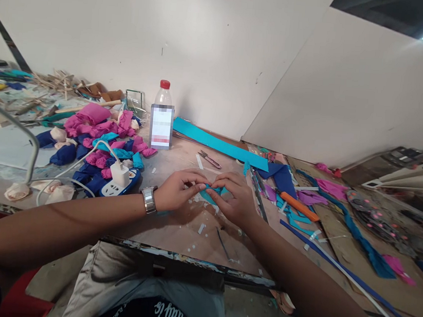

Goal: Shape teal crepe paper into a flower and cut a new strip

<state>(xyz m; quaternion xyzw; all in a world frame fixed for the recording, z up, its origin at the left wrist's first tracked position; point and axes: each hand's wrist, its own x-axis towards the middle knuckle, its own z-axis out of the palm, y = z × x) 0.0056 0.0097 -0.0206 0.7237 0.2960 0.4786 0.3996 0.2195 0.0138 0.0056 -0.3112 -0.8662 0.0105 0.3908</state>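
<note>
Low over the middle of the table, both my hands meet at a small piece of turquoise fabric. My left hand, with a metal watch on its wrist, pinches the piece between thumb and fingertips. From the other side my right hand grips it the same way, fingers curled. Parts of the fabric are covered by my fingers. Just beyond the hands lie small thread snips and a long turquoise strip.
A phone leans on a red-capped bottle. At left are a pile of knotted fabric pieces and a power strip with a charger. An orange cutter, fabric scraps and a pincushion-like dark piece lie at right.
</note>
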